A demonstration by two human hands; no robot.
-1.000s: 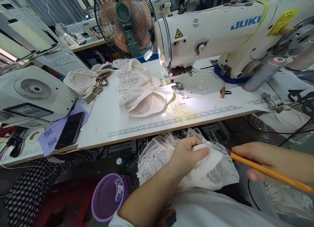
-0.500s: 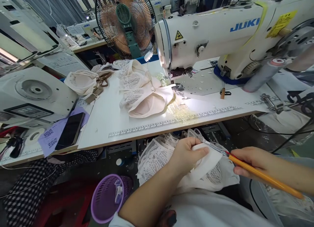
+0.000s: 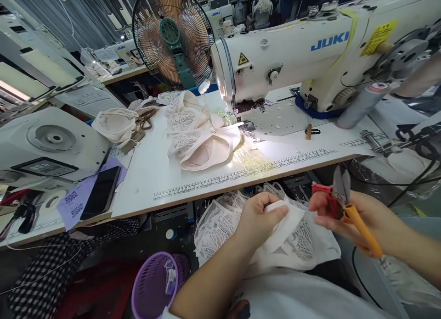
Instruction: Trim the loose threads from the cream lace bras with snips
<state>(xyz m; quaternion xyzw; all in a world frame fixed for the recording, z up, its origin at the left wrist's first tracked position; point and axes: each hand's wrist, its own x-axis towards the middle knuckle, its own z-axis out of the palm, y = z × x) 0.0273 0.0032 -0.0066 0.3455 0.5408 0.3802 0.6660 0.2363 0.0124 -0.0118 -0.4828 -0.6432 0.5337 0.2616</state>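
My left hand point(image 3: 263, 218) pinches the edge of a white fabric piece point(image 3: 284, 225) above my lap. Beneath it, white lace garments point(image 3: 217, 225) hang and spread below the table edge. To the right, my right hand point(image 3: 344, 218) is wrapped round scissors point(image 3: 342, 186) with red and orange handles, their blades pointing up and apart from the fabric. On the table, a cream bra point(image 3: 210, 151) lies by the needle area of the white sewing machine point(image 3: 282, 62), its strap reaching under the machine head.
A ruler-marked white table point(image 3: 144, 172) spans the front. A black phone point(image 3: 101, 193) and a second machine point(image 3: 55, 140) are at left. A purple basket point(image 3: 151, 282) stands below, a fan point(image 3: 172, 34) behind. A small wooden-handled tool point(image 3: 308, 131) lies right of the needle.
My right hand has lifted the scissors off the fabric and turned them, so the blades now point up. My left hand still holds the fabric. The view has shifted slightly.
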